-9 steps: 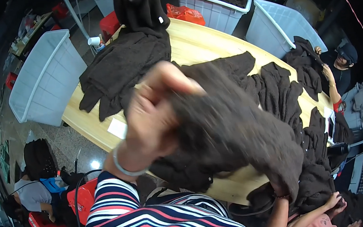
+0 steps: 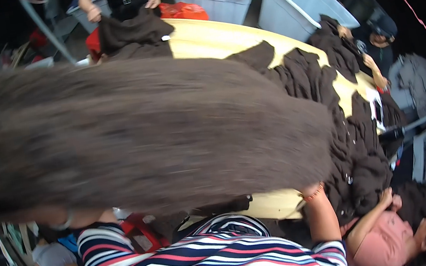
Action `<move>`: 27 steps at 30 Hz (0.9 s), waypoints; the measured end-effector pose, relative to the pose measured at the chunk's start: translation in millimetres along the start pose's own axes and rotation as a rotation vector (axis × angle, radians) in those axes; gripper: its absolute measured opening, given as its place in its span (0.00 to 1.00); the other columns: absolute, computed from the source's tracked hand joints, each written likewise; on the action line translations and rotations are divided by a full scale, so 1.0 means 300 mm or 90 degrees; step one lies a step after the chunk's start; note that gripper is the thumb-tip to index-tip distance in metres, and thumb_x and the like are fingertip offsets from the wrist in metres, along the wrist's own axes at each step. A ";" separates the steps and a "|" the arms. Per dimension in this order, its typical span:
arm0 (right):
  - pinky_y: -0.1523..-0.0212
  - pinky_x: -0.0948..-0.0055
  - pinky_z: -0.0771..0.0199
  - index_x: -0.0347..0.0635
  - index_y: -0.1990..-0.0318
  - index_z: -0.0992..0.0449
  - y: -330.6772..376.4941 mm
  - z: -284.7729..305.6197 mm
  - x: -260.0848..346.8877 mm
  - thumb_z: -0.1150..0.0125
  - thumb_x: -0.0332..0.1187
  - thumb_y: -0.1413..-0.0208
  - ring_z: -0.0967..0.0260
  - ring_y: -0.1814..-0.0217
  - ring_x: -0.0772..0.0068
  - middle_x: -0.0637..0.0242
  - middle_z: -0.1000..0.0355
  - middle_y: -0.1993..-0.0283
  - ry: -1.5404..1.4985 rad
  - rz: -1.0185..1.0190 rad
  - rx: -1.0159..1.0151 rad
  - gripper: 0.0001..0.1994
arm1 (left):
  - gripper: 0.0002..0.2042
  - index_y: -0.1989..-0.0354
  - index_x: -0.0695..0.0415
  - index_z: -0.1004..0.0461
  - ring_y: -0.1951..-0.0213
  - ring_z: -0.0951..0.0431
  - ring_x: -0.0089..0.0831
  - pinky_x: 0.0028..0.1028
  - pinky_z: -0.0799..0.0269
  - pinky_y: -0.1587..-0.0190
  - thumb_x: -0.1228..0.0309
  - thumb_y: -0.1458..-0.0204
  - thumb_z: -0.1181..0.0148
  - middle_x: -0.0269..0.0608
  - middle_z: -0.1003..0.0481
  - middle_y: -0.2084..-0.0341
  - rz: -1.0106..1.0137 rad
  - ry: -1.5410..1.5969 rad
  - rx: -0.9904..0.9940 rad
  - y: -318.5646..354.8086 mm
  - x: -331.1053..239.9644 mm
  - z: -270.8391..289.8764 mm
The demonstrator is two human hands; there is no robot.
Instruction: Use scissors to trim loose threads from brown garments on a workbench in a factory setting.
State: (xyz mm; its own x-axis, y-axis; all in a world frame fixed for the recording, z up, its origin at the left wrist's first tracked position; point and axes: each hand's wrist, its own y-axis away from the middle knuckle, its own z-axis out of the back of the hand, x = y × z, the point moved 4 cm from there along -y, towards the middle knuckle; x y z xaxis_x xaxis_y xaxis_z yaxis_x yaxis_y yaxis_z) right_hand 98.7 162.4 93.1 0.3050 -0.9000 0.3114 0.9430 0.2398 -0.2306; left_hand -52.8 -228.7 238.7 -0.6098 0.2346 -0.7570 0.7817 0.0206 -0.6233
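A dark brown knit garment (image 2: 147,131) stretches in the air across the view, smeared by motion. Its left end is held up by my left hand (image 2: 45,215), whose wrist shows under the cloth while the fingers are hidden. At the other end my right hand (image 2: 311,191) grips the cloth from below, also mostly covered by it; a beaded bracelet circles that wrist. Beneath and beyond the garment lies the wooden table (image 2: 216,37), partly hidden.
More dark garments (image 2: 305,73) lie along the table's right side. Across it a person's hands (image 2: 94,13) hold another dark garment (image 2: 136,32). Co-workers sit at the right, one in a pink top (image 2: 383,242). Plastic bins (image 2: 298,4) stand behind; a red stool (image 2: 142,232) is at lower left.
My left hand has swung far left and the garment has spread wide between both hands. The view has shifted. The person across the table has lowered the garment they hold.
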 end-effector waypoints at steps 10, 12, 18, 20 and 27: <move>0.60 0.57 0.25 0.46 0.47 0.29 -0.210 -0.085 0.170 0.39 0.34 0.50 0.24 0.61 0.50 0.51 0.24 0.68 -0.174 -0.223 0.127 0.21 | 0.16 0.48 0.63 0.29 0.49 0.26 0.36 0.31 0.30 0.44 0.69 0.43 0.47 0.47 0.27 0.49 0.119 0.065 -0.101 -0.420 0.123 0.615; 0.58 0.57 0.25 0.49 0.47 0.29 -0.194 -0.100 0.161 0.40 0.34 0.51 0.24 0.61 0.50 0.51 0.24 0.67 -0.192 -0.252 0.130 0.21 | 0.16 0.49 0.63 0.28 0.50 0.25 0.36 0.31 0.30 0.45 0.70 0.44 0.46 0.47 0.27 0.50 0.126 0.047 -0.143 -0.814 0.242 0.997; 0.58 0.54 0.27 0.51 0.46 0.29 -0.033 -0.109 0.071 0.39 0.33 0.50 0.26 0.60 0.46 0.51 0.24 0.65 -0.148 -0.456 0.096 0.21 | 0.14 0.53 0.64 0.25 0.53 0.23 0.37 0.31 0.29 0.46 0.72 0.47 0.43 0.47 0.25 0.53 0.170 0.031 -0.250 -1.236 0.510 0.275; 0.58 0.54 0.27 0.51 0.46 0.29 0.032 -0.124 0.052 0.38 0.34 0.49 0.26 0.60 0.46 0.50 0.24 0.64 -0.154 -0.499 0.100 0.20 | 0.11 0.57 0.64 0.22 0.56 0.23 0.37 0.30 0.28 0.47 0.74 0.47 0.43 0.46 0.23 0.58 0.105 0.022 -0.232 -1.279 0.496 0.280; 0.59 0.54 0.27 0.52 0.47 0.28 0.221 -0.107 0.014 0.40 0.37 0.45 0.25 0.62 0.47 0.51 0.24 0.67 -0.174 -0.618 0.072 0.17 | 0.17 0.45 0.59 0.30 0.59 0.27 0.26 0.23 0.32 0.56 0.74 0.43 0.43 0.38 0.25 0.58 0.219 0.054 -0.043 -1.096 1.207 -0.008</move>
State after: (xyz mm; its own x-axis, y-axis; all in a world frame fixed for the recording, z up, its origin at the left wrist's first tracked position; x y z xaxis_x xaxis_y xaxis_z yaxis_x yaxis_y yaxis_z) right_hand 158.4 162.9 49.5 -0.5937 -0.6134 0.5209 0.8018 -0.5057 0.3184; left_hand -530.4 -148.2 170.1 -0.2990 0.3192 -0.8993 0.9478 -0.0099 -0.3186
